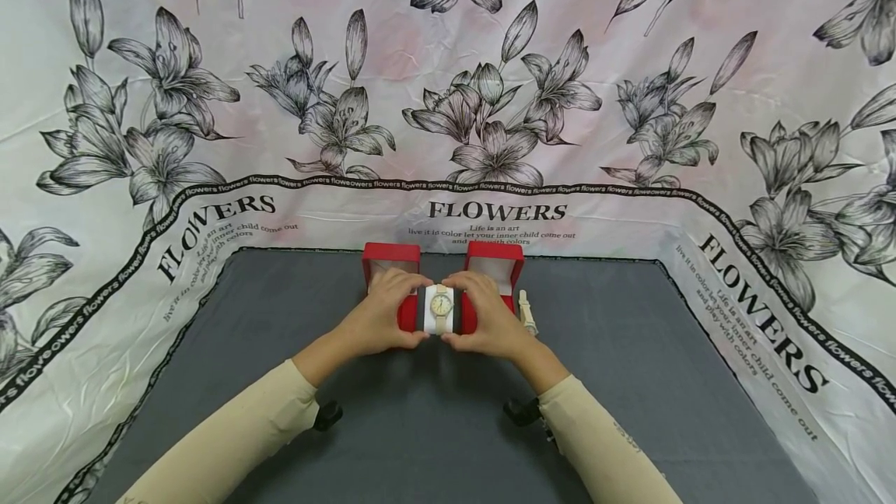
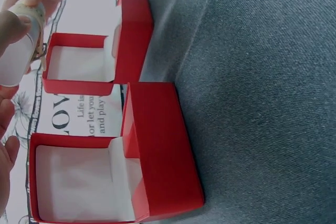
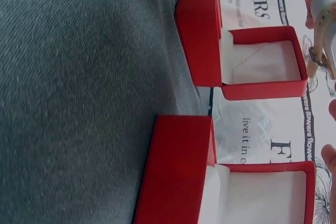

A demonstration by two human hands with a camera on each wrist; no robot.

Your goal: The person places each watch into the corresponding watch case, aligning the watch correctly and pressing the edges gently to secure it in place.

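Observation:
A wristwatch [image 1: 441,305] with a round gold-rimmed dial and beige strap is wrapped round a white cushion [image 1: 430,319]. Both hands hold it up in front of two red boxes, one pinching each end: my left hand [image 1: 381,313] and my right hand [image 1: 494,321], thumbs toward me. In the left wrist view the strap's buckle [image 2: 40,51] hangs at the back of the cushion. Behind my left hand the left box [image 1: 390,250] stands with its lid up; the right box [image 1: 495,249] stands likewise behind my right hand. Their white-lined lids [image 2: 79,182] face me.
Another beige-strapped watch [image 1: 526,311] lies on the grey cloth [image 1: 616,364] just right of the right box. A flower-printed sheet [image 1: 490,212] rises behind and along both sides. Black wrist mounts [image 1: 327,415] show below the sleeves.

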